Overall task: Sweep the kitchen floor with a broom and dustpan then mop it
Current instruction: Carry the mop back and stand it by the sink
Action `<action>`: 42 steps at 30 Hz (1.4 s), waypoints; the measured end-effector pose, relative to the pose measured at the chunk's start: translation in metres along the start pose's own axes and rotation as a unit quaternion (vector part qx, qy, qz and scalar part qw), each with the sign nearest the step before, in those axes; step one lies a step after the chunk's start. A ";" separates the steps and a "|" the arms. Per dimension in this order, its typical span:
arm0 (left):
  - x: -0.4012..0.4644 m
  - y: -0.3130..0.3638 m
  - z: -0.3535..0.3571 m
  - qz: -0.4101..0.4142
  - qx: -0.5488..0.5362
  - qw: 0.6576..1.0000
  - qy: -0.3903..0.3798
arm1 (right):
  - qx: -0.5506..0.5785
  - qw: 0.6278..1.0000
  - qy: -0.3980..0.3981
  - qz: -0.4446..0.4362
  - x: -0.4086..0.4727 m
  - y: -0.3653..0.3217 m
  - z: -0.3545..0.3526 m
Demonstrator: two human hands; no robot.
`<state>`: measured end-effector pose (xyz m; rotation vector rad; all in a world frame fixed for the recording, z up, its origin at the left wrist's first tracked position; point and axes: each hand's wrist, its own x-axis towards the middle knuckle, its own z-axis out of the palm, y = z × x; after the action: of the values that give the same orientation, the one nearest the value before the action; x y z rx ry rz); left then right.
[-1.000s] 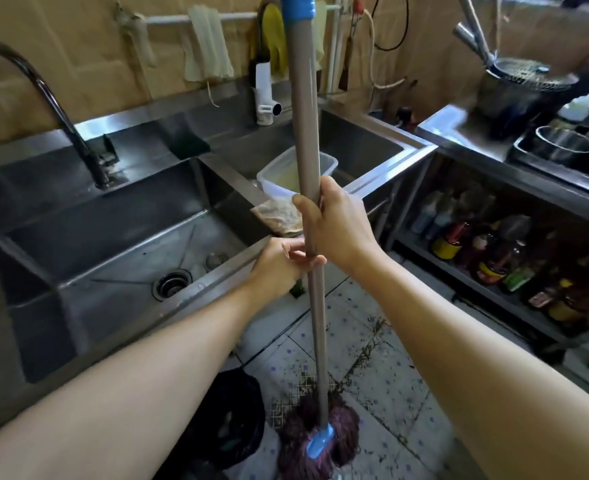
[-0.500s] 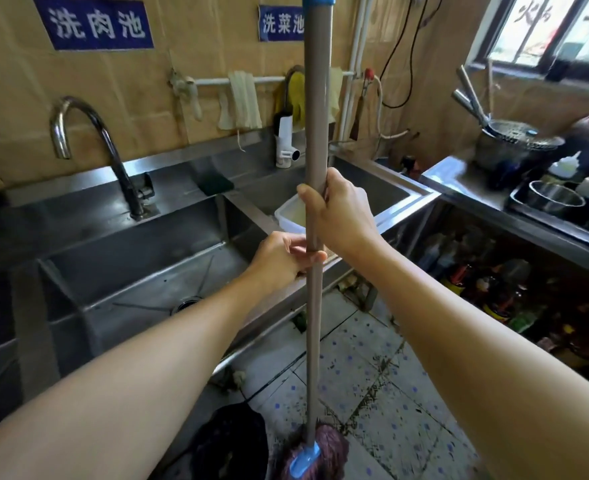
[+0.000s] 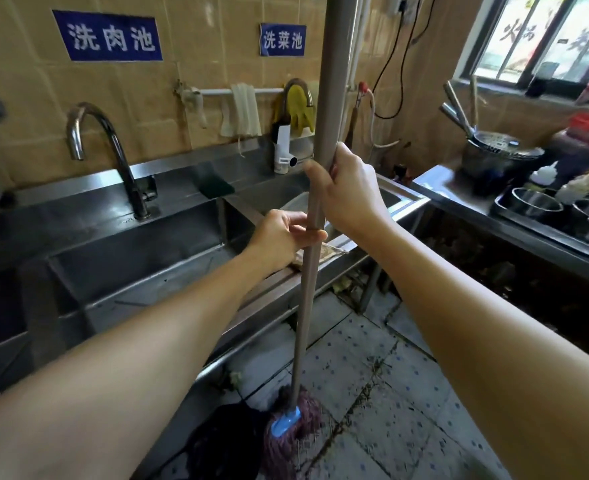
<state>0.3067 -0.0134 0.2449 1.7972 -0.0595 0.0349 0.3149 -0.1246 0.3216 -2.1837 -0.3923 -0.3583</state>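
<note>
Steel sink unit (image 3: 168,258) runs along my left, a steel surface (image 3: 459,192) stands to my right, and tiled floor (image 3: 383,410) lies open between them. I hold the mop handle (image 3: 315,216) upright in both hands: right hand (image 3: 350,194) wrapped high, left hand (image 3: 282,237) pinching just below. Mop head (image 3: 291,431) rests on tile beside the sink's front edge. I'd pull long strokes toward open floor, keeping the handle off that rim.

Glossy steel sink (image 3: 140,258); seemingly yarn mop (image 3: 291,434).
</note>
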 end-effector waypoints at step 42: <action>0.009 -0.209 0.024 -0.076 0.038 0.995 0.048 | -0.008 0.972 -0.222 0.071 -0.009 0.146 0.140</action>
<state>0.3278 0.0099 0.0364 1.8690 0.1495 0.0149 0.3816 -0.0974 0.1326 -2.2854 -0.4722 0.2147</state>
